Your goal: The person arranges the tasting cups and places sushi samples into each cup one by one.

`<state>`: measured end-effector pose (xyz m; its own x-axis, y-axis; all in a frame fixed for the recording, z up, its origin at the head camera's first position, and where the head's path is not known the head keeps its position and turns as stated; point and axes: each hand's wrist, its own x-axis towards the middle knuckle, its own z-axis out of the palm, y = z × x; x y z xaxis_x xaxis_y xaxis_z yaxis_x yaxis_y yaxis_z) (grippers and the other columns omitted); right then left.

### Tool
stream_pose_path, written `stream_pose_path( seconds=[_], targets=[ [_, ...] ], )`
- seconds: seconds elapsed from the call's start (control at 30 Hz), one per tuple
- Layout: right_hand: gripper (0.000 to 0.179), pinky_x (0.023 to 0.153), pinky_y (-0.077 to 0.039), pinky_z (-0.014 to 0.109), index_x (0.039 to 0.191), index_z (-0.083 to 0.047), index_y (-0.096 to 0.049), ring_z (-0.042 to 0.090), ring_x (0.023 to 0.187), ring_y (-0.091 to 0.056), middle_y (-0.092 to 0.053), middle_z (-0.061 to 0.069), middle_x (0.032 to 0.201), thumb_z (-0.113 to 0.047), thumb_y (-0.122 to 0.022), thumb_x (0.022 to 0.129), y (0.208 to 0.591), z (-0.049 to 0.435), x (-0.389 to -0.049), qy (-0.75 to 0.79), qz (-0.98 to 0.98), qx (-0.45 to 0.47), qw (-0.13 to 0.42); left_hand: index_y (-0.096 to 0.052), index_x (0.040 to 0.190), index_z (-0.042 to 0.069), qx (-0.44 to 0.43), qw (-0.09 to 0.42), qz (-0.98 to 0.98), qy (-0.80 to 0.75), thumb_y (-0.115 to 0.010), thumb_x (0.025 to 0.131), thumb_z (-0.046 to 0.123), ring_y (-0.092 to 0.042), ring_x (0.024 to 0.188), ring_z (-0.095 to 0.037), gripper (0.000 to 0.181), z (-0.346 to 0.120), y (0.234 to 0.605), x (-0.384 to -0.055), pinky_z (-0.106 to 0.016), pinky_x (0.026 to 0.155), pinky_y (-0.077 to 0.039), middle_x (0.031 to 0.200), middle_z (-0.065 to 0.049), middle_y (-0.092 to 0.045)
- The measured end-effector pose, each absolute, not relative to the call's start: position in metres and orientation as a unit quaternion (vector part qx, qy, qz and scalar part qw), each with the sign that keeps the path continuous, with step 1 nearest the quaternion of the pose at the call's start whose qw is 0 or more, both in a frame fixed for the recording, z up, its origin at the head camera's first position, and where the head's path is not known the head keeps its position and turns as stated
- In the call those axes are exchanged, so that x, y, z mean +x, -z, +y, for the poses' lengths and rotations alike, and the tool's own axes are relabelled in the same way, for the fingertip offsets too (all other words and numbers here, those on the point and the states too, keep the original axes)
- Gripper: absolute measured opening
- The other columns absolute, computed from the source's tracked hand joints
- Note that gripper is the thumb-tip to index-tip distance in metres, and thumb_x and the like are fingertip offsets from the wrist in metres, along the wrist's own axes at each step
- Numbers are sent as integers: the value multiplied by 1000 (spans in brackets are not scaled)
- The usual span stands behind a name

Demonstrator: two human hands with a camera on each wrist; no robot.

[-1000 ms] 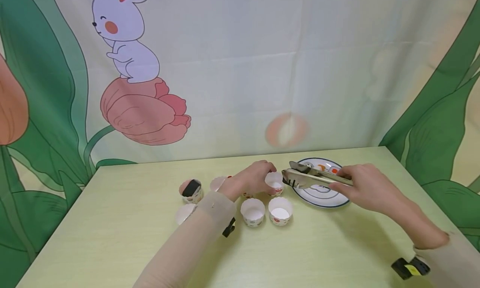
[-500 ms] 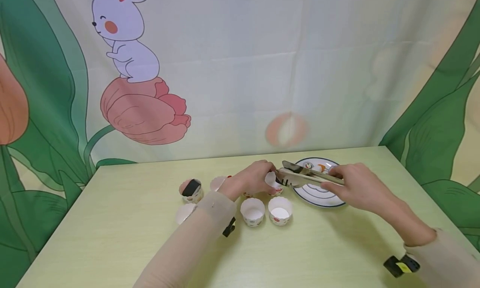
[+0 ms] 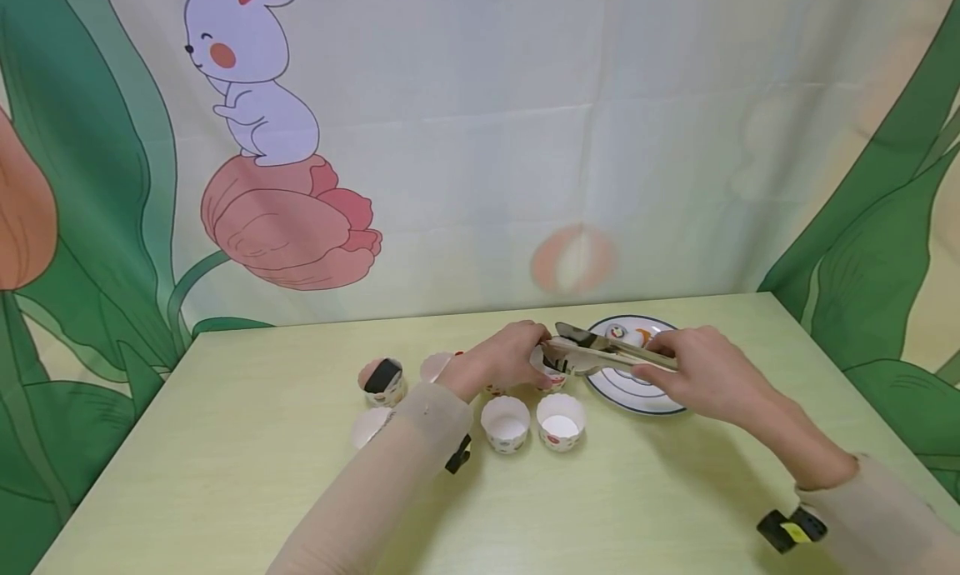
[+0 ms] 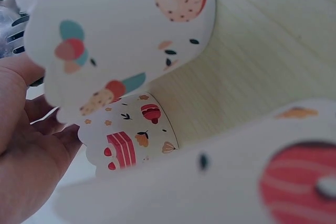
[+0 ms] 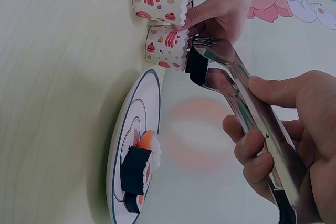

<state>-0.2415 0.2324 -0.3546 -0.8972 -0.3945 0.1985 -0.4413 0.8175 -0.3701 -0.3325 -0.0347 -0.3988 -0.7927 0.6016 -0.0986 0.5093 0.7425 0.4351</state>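
My left hand (image 3: 510,354) holds the rim of a white paper baking cup (image 5: 165,45) printed with cakes, which stands on the table. In my right hand (image 3: 708,371) I grip metal serving tongs (image 5: 252,108). Their tips pinch a black-wrapped sushi piece (image 5: 197,66) right at the mouth of that cup. To the right, a blue-rimmed white plate (image 3: 637,410) bears several sushi pieces, among them a black-wrapped one (image 5: 135,170) and an orange-topped one (image 5: 149,145). In the left wrist view, nearer cups partly cover the held one.
Two bare cups, one on the left (image 3: 506,425) and one on the right (image 3: 560,422), stand in front of my left hand. Further left is a cup with a black-banded piece (image 3: 383,379). Another cup (image 3: 371,427) is half hidden by my sleeve. A printed cloth hangs behind the table.
My right hand has moved left with the tongs, bringing the sushi piece from beside the plate's left edge to over the held cup. The left hand has stayed in place.
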Motion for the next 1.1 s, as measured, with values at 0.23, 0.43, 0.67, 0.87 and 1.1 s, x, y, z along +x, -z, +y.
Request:
stream_pose_path(
  seconds=[0.23, 0.43, 0.67, 0.87, 1.1],
  targets=[
    [23, 56, -40, 32, 97, -4, -73, 11, 59, -48, -61, -8, 70, -26, -78, 92, 356, 229, -244, -210, -949, 226, 65, -57, 135, 1, 292, 122, 926, -205, -85, 87, 23, -57, 114, -21, 60, -34, 398, -332, -35, 102, -47, 127, -8, -62],
    [18, 55, -38, 31, 89, -10, -71, 10, 57, -45, -57, -9, 66, -27, -79, 92, 358, 227, -245, -209, -947, 233, 70, -59, 127, 4, 294, 118, 927, -202, -86, 86, 24, -56, 106, -19, 53, -34, 397, -332, -34, 94, -48, 117, -5, -62],
    [17, 54, -38, 31, 87, -11, -70, 10, 56, -45, -57, -9, 66, -26, -78, 92, 360, 225, -246, -207, -947, 235, 77, -60, 120, 5, 292, 121, 926, -204, -86, 86, 24, -56, 97, -18, 47, -34, 395, -330, -31, 87, -48, 107, -2, -61],
    [17, 54, -38, 31, 86, -11, -70, 11, 56, -46, -57, -9, 66, -25, -79, 91, 363, 223, -247, -202, -949, 231, 75, -60, 119, 3, 290, 123, 925, -214, -87, 85, 23, -56, 96, -19, 47, -34, 395, -330, -31, 86, -49, 106, -3, -61],
    [18, 54, -38, 30, 88, -10, -71, 10, 56, -45, -58, -9, 67, -26, -78, 92, 364, 223, -247, -200, -949, 231, 77, -60, 118, 5, 293, 121, 924, -212, -87, 86, 22, -56, 95, -19, 46, -34, 396, -330, -31, 84, -49, 104, -2, -61]
  ],
)
